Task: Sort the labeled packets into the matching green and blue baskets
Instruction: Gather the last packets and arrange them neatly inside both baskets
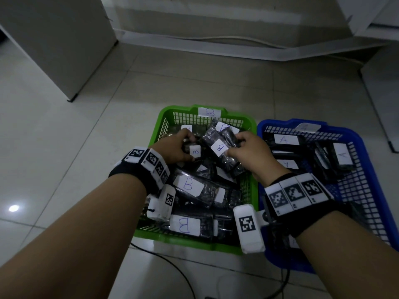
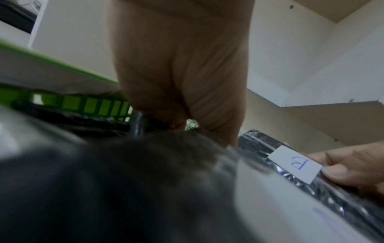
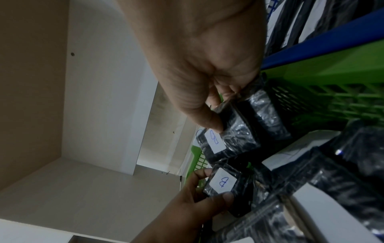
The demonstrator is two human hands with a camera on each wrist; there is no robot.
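Over the far half of the green basket (image 1: pixel 250 124), each hand's grip pinches a B packet, left hand (image 1: pixel 172 148) on one (image 1: pixel 195 151), right hand (image 1: pixel 248 151) on another (image 1: pixel 219 147), labels upward, seemingly to confirm the letter.

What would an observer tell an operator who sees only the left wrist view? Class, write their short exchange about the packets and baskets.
Operator: I see the right hand pinching a B-labelled packet. What does the left hand hold?
Observer: It grips a second B packet, smaller, above the green basket.
Operator: I see only green mesh. Is there another basket?
Observer: Yes, a blue basket touches the green one on the right, and it holds A packets.
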